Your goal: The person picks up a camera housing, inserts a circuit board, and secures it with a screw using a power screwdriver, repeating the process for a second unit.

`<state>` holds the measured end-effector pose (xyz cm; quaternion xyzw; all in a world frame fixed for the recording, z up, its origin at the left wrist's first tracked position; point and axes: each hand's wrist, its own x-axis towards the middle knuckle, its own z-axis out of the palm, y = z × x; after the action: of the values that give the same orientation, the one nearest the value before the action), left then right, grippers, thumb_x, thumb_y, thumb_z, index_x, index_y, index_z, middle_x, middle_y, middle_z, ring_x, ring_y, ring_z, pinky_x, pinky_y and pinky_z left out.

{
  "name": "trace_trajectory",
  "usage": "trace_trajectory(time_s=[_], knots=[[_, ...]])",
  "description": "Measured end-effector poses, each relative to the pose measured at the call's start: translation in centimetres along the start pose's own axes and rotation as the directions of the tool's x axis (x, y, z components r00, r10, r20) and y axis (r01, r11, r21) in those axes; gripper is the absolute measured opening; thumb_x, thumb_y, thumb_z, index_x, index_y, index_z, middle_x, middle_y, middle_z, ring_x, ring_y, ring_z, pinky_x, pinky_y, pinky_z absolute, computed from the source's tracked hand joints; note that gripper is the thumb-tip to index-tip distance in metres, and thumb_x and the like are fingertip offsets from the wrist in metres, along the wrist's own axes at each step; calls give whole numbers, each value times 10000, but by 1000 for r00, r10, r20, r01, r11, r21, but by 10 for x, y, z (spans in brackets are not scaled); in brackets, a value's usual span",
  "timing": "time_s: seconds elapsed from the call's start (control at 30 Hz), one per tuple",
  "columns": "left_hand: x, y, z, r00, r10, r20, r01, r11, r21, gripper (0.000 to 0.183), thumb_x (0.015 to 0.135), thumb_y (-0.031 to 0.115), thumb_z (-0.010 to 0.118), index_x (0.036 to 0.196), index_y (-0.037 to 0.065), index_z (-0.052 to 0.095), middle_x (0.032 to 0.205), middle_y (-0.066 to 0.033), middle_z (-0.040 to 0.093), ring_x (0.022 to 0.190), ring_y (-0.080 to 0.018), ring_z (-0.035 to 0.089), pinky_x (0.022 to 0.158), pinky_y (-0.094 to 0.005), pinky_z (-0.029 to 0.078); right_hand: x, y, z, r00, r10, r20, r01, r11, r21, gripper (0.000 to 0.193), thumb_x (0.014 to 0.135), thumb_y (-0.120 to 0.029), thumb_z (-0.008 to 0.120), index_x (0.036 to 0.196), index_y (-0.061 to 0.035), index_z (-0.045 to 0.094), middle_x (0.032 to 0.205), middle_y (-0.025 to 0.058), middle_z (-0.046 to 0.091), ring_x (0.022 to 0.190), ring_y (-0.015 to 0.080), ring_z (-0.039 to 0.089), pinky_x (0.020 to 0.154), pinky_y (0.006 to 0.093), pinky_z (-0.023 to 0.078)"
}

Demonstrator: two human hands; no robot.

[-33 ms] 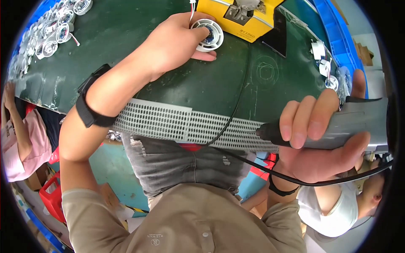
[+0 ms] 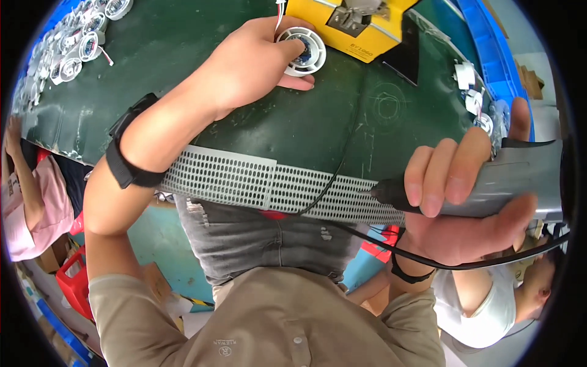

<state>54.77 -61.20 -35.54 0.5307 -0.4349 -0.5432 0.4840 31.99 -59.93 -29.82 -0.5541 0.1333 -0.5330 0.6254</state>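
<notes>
My left hand is closed on a round white plastic housing with a blue circuit board inside. The thumb presses on the board, while other fingers lie beneath the rim. White and red wires rise beside that hand. At the right, my right hand grips a grey electric screwdriver, its black nose pointing left above the perforated strip. Just beyond the housing stands a yellow box-shaped machine with a metal mechanism on top.
Several similar white housings lie heaped at the far left of the green table. More white parts sit by a blue tray. A perforated strip lines the near edge, crossed by a black cable. People sit on both sides.
</notes>
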Motion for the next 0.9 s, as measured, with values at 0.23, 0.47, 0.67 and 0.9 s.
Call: trace_trajectory(time_s=[0.23,0.47,0.67,0.9], knots=[[3,24,8,986,-165,28,167,979,-118,347,969,70,443,1291,-61,455,1141,-113,574,972,-196,605,838,-295,566,6,4,-16,958,287,17,-280,944,-172,683,904,-523,514,1372,-50,359,697,12,466,518,126,440,490,281,390],[5,14,-3,1000,-21,-5,21,993,-118,346,952,35,453,1267,-107,443,1119,-138,575,963,-230,613,827,-327,583,-30,-30,-60,991,111,-71,-125,960,-251,643,929,-526,445,1354,-49,373,679,32,464,543,149,462,522,305,420],[5,-12,-23,997,1,77,17,975,-223,312,941,96,503,1197,-83,501,1055,-145,608,932,-256,652,826,-365,590,17,-33,-4,969,-215,-126,174,946,-272,618,949,-528,387,1339,-48,385,664,50,462,565,169,481,550,325,446],[-4,3,6,989,-117,91,132,973,-189,302,951,44,440,1249,-5,454,1044,-118,577,894,-264,656,809,-367,595,59,-14,8,937,-312,-155,241,903,-356,678,964,-574,351,1371,-36,284,659,80,479,469,174,476,479,320,456]])
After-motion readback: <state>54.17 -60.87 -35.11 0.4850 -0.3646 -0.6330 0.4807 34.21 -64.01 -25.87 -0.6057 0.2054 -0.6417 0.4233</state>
